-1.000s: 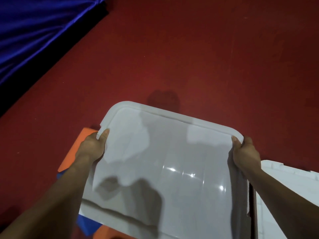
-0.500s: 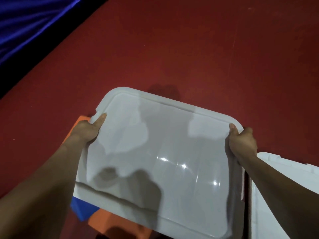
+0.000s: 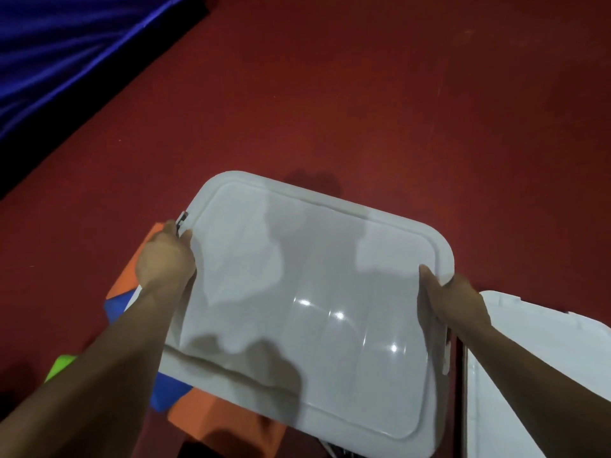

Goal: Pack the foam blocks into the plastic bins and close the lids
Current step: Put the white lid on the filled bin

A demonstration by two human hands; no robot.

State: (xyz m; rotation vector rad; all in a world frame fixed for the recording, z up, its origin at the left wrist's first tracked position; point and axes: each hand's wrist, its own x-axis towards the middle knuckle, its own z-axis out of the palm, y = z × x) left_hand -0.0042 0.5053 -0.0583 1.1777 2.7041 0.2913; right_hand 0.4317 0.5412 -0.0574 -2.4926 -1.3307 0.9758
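Since the earlier frames, the white lid sits lower and flatter, and the left hand has shifted from a thumb laid on the lid's surface to a fist-like clasp at the lid's 9 o'clock edge, beside a small grey latch. More foam has come into view at 7 o'clock, including a green block.

No brand, label or writing can be read on any surface.

Left hand: knuckles up, fingers curled around the rim, forearm entering from 7 o'clock. Right hand: thumb pressed on top of the lid at its 3 o'clock edge, remaining fingers wrapped under the rim and hidden, forearm entering from 5 o'clock. Both hands are closed on the lid.

Whether the lid is seated on a bin cannot be told; what lies under it is hidden. Orange foam blocks and a blue foam block protrude beneath its 7 o'clock corner. A second white lid lies just beside it at 4 o'clock. All rest on a red floor; blue fabric occupies 10 o'clock.
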